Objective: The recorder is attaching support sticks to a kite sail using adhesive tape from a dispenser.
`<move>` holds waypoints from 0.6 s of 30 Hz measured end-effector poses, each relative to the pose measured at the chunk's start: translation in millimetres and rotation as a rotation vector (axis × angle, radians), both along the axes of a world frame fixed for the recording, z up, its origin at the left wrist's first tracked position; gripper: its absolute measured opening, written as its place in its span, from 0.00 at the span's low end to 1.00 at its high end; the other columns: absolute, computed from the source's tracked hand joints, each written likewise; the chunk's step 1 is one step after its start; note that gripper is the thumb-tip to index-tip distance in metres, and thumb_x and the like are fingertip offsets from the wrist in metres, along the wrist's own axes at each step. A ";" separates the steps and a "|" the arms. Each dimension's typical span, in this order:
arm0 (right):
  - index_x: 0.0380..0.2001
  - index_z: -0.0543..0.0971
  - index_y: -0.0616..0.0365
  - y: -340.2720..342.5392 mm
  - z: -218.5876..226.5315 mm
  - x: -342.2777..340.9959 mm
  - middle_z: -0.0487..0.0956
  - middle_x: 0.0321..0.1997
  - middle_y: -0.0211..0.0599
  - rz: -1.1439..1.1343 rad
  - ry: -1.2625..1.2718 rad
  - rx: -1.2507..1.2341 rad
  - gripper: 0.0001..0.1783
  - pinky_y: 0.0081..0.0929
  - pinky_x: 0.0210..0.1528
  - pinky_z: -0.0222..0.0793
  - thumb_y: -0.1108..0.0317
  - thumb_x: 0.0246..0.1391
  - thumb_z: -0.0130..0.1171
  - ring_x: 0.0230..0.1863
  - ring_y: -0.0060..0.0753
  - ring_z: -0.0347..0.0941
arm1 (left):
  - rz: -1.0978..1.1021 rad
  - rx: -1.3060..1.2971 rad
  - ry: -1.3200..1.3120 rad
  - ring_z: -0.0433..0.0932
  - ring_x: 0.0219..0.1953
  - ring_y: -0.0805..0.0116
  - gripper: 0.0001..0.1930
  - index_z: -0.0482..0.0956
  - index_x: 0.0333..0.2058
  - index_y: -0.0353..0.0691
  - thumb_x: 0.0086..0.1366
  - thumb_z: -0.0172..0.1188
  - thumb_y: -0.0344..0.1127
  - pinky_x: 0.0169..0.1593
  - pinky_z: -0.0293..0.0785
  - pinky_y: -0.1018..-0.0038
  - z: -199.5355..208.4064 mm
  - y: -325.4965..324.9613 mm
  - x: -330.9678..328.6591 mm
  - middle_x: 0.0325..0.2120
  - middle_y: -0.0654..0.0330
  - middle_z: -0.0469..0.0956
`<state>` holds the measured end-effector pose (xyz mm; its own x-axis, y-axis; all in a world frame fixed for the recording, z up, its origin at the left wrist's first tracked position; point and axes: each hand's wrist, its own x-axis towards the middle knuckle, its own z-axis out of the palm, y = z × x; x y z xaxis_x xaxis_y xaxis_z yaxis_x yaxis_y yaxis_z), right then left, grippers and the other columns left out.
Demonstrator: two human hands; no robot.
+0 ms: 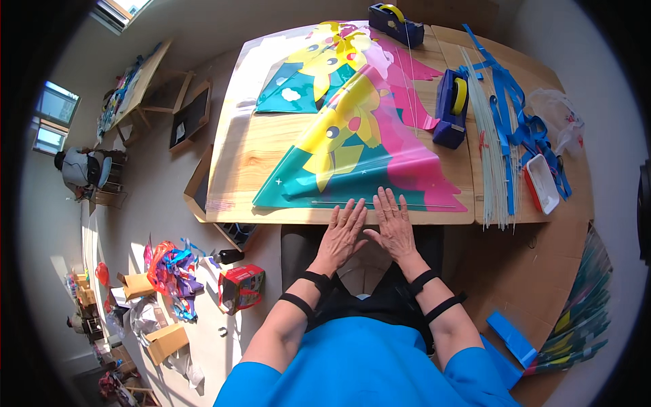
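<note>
A triangular plastic kite sheet (400, 163) in green, yellow and pink, printed with a yellow cartoon figure, lies across the wooden table (244, 159) in front of me. Along its near edge runs a thin pale rod (424, 205). My left hand (341, 236) rests at that edge, fingers stretched out and palm down. Beside it my right hand (395, 229) also lies flat, its fingertips on the sheet near the rod. The thumbs point toward each other, and neither hand grips anything. More printed sheets (288, 95) are layered farther back.
Two dark blue tape dispensers (447, 125) (397, 27) hold yellow tape. To the right are thin white rods (494, 169), blue strips (503, 88), a red-and-white tray (542, 183) and a clear bag (559, 112). Cartons (166, 342) stand on the left floor; a person (81, 169) sits far left.
</note>
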<state>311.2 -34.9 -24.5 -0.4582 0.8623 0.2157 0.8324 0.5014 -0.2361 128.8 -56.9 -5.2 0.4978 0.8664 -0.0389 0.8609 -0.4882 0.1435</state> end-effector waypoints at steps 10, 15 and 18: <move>0.67 0.51 0.64 14.4 -7.0 -0.5 0.48 0.73 0.47 -0.009 -0.010 -0.063 0.56 0.46 0.74 0.33 0.42 0.43 0.63 0.74 0.45 0.40 | 0.192 0.050 -0.103 0.43 0.71 0.57 0.46 0.48 0.67 0.37 0.55 0.64 0.45 0.70 0.39 0.56 -7.7 11.4 -37.4 0.69 0.55 0.45; 0.66 0.51 0.65 11.6 -9.2 2.9 0.48 0.73 0.50 0.029 0.024 -0.038 0.56 0.45 0.74 0.32 0.42 0.44 0.63 0.74 0.47 0.40 | 0.349 0.071 -0.134 0.45 0.70 0.52 0.47 0.48 0.66 0.38 0.53 0.67 0.39 0.69 0.42 0.51 -9.2 -12.5 -79.8 0.68 0.53 0.48; 0.66 0.51 0.66 10.5 -9.9 3.6 0.49 0.72 0.51 0.026 0.016 -0.035 0.55 0.45 0.74 0.32 0.43 0.44 0.63 0.74 0.47 0.41 | 0.395 0.078 -0.139 0.47 0.69 0.51 0.47 0.48 0.67 0.39 0.53 0.67 0.35 0.69 0.44 0.53 -9.7 -21.0 -93.5 0.67 0.53 0.49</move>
<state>314.8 -24.4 -34.3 -0.4775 0.8571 0.1931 0.8150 0.5142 -0.2670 35.3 -77.9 -14.9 0.1231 0.9893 0.0785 0.9591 -0.1389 0.2468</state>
